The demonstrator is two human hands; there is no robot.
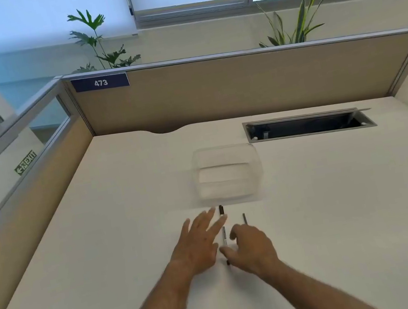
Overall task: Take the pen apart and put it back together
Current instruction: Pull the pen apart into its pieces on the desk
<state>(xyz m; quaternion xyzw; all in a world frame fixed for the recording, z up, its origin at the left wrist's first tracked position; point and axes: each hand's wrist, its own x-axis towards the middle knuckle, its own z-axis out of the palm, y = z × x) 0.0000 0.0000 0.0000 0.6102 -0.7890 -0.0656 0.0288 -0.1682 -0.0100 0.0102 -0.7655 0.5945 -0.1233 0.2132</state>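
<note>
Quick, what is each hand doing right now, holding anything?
Left hand: open, fingers spread flat, holding nothing.
Right hand: open, fingers curled over the pen on the desk, not gripping it.

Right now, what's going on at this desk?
A person is working on a pen that lies on the desk between both hands. The left hand is spread open beside it, and the right hand curls over its near end. A thin dark piece lies apart, near a clear container.

I read "473" on the blue tag (pixel 100 83) on the far partition (pixel 239 85), "EXIT" on the green sign (pixel 25 162) at left.
</note>
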